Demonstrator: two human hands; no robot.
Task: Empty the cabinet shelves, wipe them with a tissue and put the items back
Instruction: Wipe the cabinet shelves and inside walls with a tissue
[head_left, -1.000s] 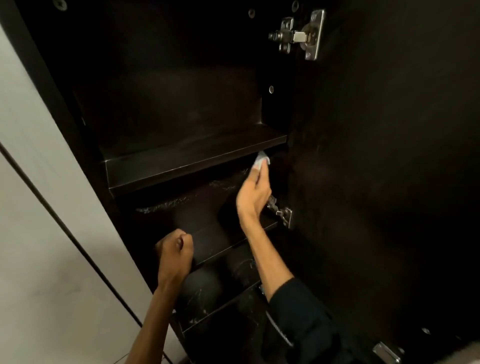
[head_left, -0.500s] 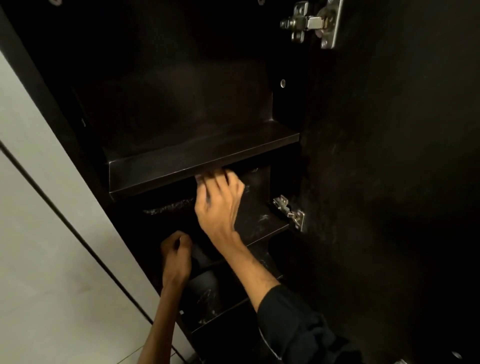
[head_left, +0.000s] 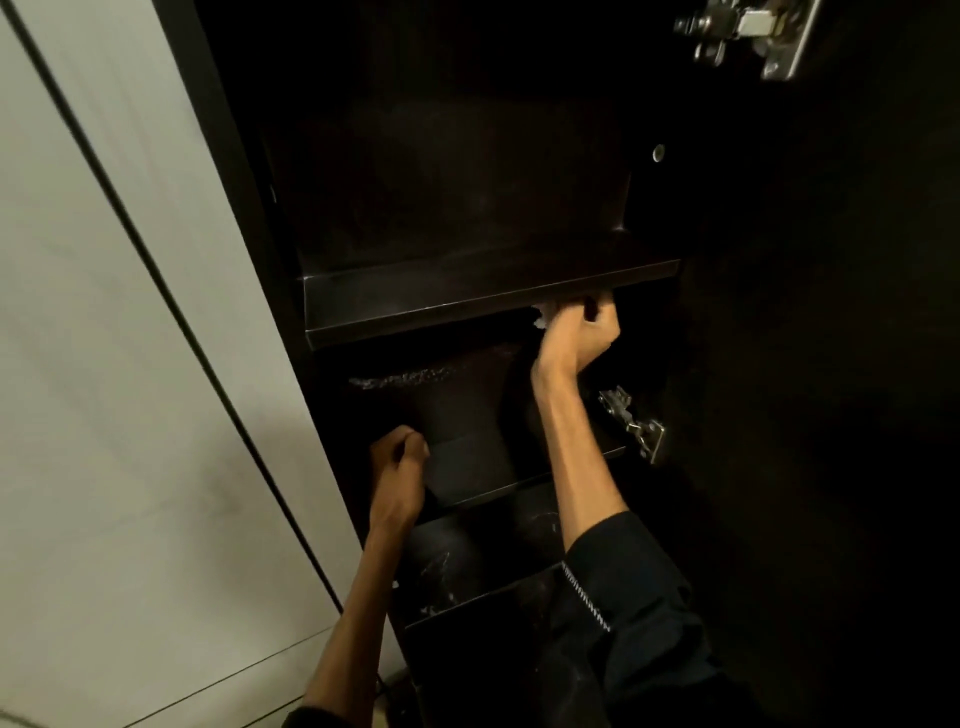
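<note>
A dark cabinet stands open with bare shelves. My right hand (head_left: 576, 332) reaches in under the front edge of the upper shelf (head_left: 467, 301), fingers curled round a white tissue (head_left: 543, 317) of which only a small scrap shows. My left hand (head_left: 397, 467) rests with curled fingers on the left front edge of the middle shelf (head_left: 467, 473); what it holds, if anything, is hidden. A lower shelf (head_left: 467, 603) shows pale scuff marks.
The open dark cabinet door (head_left: 831, 364) fills the right side, with a metal hinge (head_left: 631, 423) near my right forearm and another hinge (head_left: 748, 31) at the top. A pale wall panel (head_left: 104, 364) runs along the left.
My right hand moved left along the underside of the upper shelf, then back to the right, and its fingers have curled round the tissue. The view has tilted up slightly. My left hand stayed put.
</note>
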